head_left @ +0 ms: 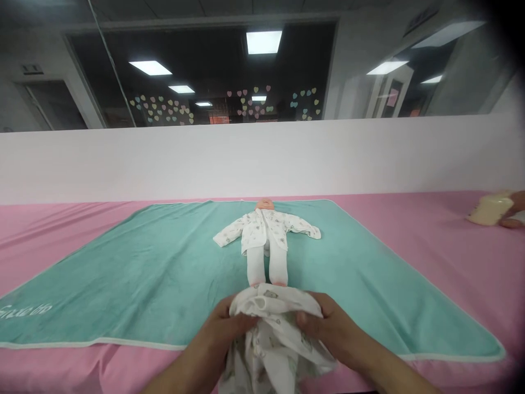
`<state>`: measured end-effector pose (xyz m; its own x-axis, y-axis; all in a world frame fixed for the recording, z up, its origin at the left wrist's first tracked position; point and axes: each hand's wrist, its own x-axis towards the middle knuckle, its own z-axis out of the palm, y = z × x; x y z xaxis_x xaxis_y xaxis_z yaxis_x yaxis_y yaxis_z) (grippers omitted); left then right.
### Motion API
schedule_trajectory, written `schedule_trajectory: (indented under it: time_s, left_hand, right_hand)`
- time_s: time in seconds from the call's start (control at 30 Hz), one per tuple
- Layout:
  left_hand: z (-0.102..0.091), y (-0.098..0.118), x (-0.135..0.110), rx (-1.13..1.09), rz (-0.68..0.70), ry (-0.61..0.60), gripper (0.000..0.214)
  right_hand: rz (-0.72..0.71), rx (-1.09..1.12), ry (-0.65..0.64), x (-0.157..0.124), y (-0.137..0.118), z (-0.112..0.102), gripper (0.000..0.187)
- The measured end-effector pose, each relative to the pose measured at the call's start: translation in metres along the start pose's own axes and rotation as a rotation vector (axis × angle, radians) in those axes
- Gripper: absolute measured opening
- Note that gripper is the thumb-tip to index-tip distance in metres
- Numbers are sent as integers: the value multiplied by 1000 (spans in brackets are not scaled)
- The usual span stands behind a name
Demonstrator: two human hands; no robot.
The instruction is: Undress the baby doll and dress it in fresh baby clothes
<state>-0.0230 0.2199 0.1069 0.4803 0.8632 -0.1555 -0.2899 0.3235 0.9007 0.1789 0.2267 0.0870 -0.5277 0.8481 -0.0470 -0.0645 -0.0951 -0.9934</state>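
A bunched white printed baby garment [270, 334] hangs between my two hands at the near edge of the bed. My left hand [225, 323] grips its left side, thumb on top. On the other side my right hand [326, 323] pinches the gathered cloth, fingers partly hidden under it. Just beyond lies a baby doll [266, 204] on its back, feet towards me. It wears a white printed jacket [254, 230] with the sleeves spread out, and white leggings [256, 265]. The garment's upper edge overlaps the doll's feet in this view.
A green blanket [164, 279] with a pale border lies under the doll on a pink sheet [443, 235]. At the far right, another person's hand [517, 203] is beside a pale yellow object [490, 209]. A white wall [176, 164] with windows above stands behind.
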Motion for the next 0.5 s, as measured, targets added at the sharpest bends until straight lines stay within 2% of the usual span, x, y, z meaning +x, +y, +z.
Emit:
schedule_trajectory:
  time_s: [0.07,0.13,0.27,0.37,0.5]
  left_hand:
    - [-1,3,-2,-67,54,45,29]
    - [0,2,-4,-75,45,19,29]
    - [3,-3,-3,8,39,-30,31]
    - [-4,-6,-2,107,39,-38,31]
    - [-27,-14,-6,310,-83,-187,35]
  right_hand:
    - [61,-141,-28,-4,2,2,41]
    - [113,-198,-95,-9,5,6,38]
    - [111,-14,-205,-13,9,13,51]
    - [22,226,-138,-11,9,11,51]
    - [8,454,33,-11,12,8,52]
